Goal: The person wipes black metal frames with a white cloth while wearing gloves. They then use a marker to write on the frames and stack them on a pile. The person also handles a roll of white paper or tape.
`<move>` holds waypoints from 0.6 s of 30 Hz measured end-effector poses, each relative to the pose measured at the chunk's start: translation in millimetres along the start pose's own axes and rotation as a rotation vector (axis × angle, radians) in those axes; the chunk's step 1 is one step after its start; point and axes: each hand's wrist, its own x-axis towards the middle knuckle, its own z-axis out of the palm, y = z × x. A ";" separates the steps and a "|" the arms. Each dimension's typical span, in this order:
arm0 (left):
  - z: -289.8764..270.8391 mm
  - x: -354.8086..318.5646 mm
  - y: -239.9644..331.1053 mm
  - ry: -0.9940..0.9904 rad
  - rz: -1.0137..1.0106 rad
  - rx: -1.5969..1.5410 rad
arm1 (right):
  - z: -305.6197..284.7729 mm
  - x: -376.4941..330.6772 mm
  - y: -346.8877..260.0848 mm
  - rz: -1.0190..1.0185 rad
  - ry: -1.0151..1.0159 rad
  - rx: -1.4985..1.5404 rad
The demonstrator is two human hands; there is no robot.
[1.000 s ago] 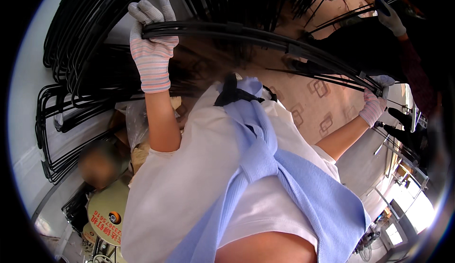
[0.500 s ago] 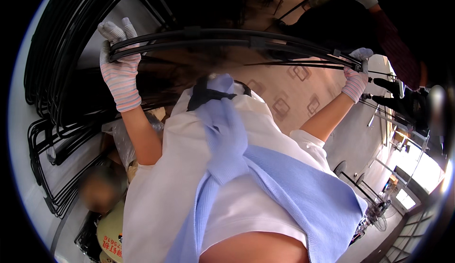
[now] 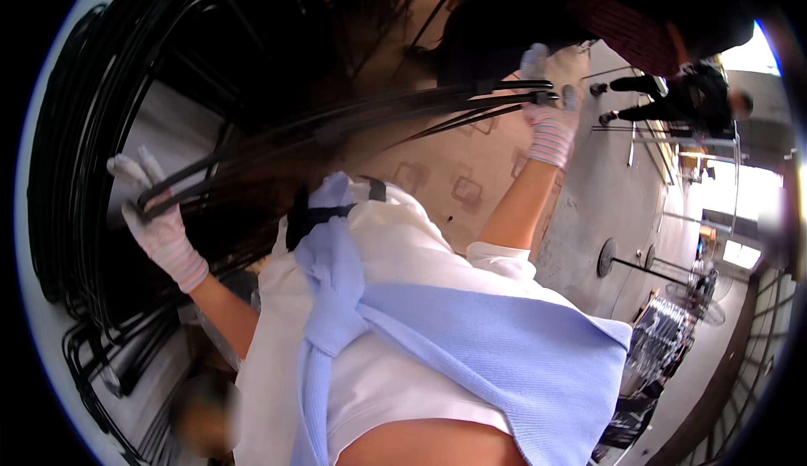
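Note:
Both my hands wear pale striped gloves. A bundle of long thin black tubes (image 3: 420, 99), blurred by motion, stretches across in front of me. My left hand (image 3: 164, 226) has the left end between thumb and fingers, lower than the right end. My right hand (image 3: 551, 117) is at the other end, the tube tips lying against the palm between raised fingers. The bundle tilts upward to the right. Whether it is one bent frame or separate tubes, I cannot tell.
Many bent black tube frames (image 3: 76, 155) are stacked on my left. Another person's maroon sleeve (image 3: 622, 25) is near at upper right; a second person (image 3: 706, 96) stands farther off. A tan patterned surface (image 3: 462, 159) lies beneath the tubes. A fan (image 3: 698, 298) stands to the right.
The view has turned. My left hand has dropped lower and outward with its tube end, so the bundle now slopes. The right hand's fingers are more spread, and the other person's arm has shifted left.

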 end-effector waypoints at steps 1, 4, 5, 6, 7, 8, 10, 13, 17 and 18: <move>-0.5 -4.0 3.1 0.017 0.051 0.047 | -4.0 7.3 1.3 0.046 -0.036 0.009; -5.8 -0.4 -4.3 -0.034 0.015 0.036 | -24.3 29.1 -10.8 0.193 -0.269 0.072; -6.1 -2.1 0.7 -0.047 0.006 0.037 | -26.7 34.7 -8.9 0.236 -0.309 0.102; -18.0 0.8 13.6 -0.077 -0.088 0.152 | -26.3 34.8 -20.2 0.235 -0.340 0.117; -23.0 -2.9 23.1 -0.025 -0.062 0.257 | -28.1 40.9 -24.1 0.253 -0.359 0.134; -19.3 -9.8 25.2 0.082 0.040 0.229 | -30.0 46.5 -23.3 0.296 -0.365 0.151; -22.9 -7.2 17.5 0.001 -0.056 0.258 | -37.8 55.7 -37.6 0.265 -0.360 0.173; -13.5 0.6 -3.4 0.221 0.271 0.191 | -40.9 77.0 -43.3 0.232 -0.309 0.190; -7.9 -6.7 -10.6 0.206 0.244 0.053 | -45.3 88.8 -46.1 0.232 -0.282 0.239; -1.8 -8.7 -10.5 0.339 0.268 0.025 | -44.8 91.0 -48.4 0.269 -0.258 0.267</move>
